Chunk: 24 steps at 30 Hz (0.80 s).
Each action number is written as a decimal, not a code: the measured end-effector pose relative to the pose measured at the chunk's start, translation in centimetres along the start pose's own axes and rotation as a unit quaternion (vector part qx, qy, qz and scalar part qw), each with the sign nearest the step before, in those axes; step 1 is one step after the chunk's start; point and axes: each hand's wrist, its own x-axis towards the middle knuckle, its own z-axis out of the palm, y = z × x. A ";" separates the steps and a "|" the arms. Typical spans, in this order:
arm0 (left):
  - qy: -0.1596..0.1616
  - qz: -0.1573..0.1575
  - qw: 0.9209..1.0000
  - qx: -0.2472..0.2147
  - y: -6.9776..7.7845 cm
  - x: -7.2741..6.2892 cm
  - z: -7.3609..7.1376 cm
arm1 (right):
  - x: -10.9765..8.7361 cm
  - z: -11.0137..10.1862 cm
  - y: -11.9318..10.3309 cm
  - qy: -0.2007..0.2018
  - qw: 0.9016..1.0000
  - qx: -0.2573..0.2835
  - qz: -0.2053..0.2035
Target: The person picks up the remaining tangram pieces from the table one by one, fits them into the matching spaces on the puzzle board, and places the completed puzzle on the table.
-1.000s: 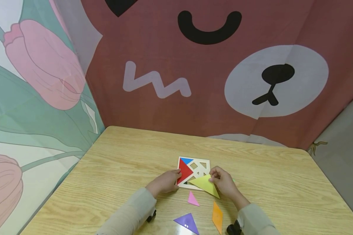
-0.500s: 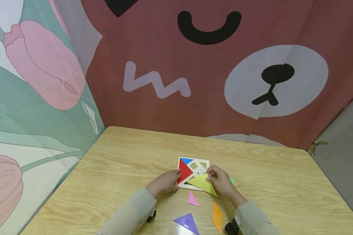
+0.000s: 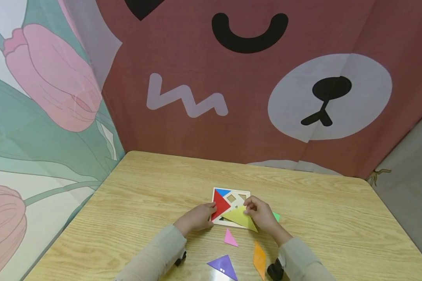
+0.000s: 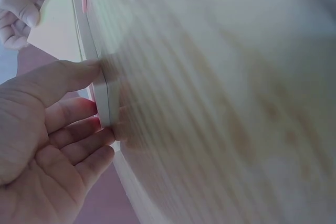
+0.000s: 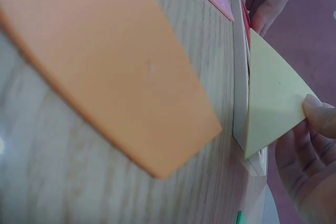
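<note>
My left hand (image 3: 196, 217) grips the left edge of a pale tangram board (image 3: 219, 224), its fingers over a red triangle (image 3: 220, 205) lying in the board. A blue triangle (image 3: 223, 192) sits in the board's far left corner. Between thumb and fingers, my right hand (image 3: 261, 214) pinches a large yellow triangle (image 3: 238, 217) by its corner. That piece is tilted over the board's near right part, as the right wrist view shows, its long edge low by the near rim (image 5: 240, 77). Several cut-out openings show in the board; the yellow piece hides others.
On the wooden table (image 3: 154, 183), a pink triangle (image 3: 230, 239), a purple triangle (image 3: 224, 267) and an orange parallelogram (image 3: 259, 259) lie nearer the person. A green piece (image 3: 276, 216) is partly hidden behind the right hand. A printed cloth (image 3: 197, 136) hangs behind the table.
My right hand has shifted slightly left and away from the person, carrying the yellow triangle further over the board. More of the green piece shows. The left hand stays in place.
</note>
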 end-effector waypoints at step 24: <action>0.026 0.014 0.999 -0.014 -0.5 0.2 0.2 | 1.0 0.6 -0.3 -0.018 0.999 -0.013 -0.030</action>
